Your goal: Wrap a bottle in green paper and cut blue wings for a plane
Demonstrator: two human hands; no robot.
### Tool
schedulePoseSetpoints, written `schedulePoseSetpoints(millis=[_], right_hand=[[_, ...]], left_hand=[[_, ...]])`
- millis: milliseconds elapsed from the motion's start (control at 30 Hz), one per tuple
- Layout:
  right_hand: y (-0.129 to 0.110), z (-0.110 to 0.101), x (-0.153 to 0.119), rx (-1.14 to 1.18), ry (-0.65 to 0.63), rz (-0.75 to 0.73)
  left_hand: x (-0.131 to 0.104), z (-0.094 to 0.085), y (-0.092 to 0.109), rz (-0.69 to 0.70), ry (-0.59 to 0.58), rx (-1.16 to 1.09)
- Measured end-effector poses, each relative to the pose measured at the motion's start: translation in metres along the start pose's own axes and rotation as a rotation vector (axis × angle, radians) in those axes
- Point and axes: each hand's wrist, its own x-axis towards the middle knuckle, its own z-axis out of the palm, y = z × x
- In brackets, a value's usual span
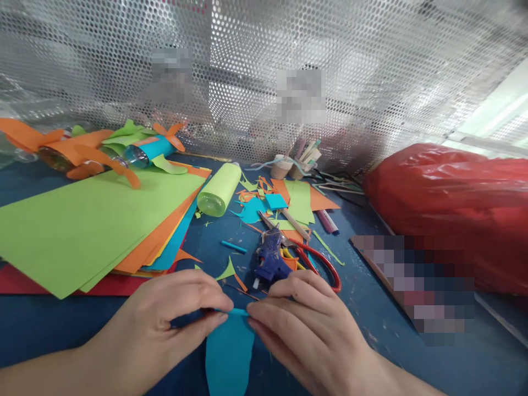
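Between my two hands is a blue paper piece (229, 355) with a rounded, elongated shape, its far edge folded or rolled into a narrow strip. My left hand (165, 322) pinches the left end of that edge between thumb and fingers. At the right end, my right hand (307, 324) grips the same edge with its fingertips. Just beyond my right hand lies a dark blue glue gun (272, 258), resting against red-handled scissors (317, 261). A small rolled blue paper tube (234, 247) sits on the table (198, 231) ahead of my hands.
Stacked coloured paper (99, 214) covers the left. Behind it stand paper-wrapped bottles, one orange (76, 148) and one blue (150, 149). A green-wrapped bottle (220, 190) lies near paper scraps (251, 209). Cups of sticks (282, 166) stand at the back; a red plastic bag (445, 203) fills the right.
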Motion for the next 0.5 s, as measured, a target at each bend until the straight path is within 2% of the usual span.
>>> schedulePoseSetpoints(millis=[233,400,500], right_hand=[[0.0018,0.0018,-0.0010,-0.045,0.019,-0.040],[0.0071,0.0039,-0.0038,-0.043,-0.017,-0.108],[0.0053,0.0030,-0.0044,-0.042,-0.026,-0.097]], left_hand=[[-0.0031,0.0029,-0.0028,0.010,0.009,-0.016],[-0.0024,0.0028,-0.0034,-0.004,0.056,0.035],[-0.0021,0.0021,-0.0031,0.002,0.023,0.019]])
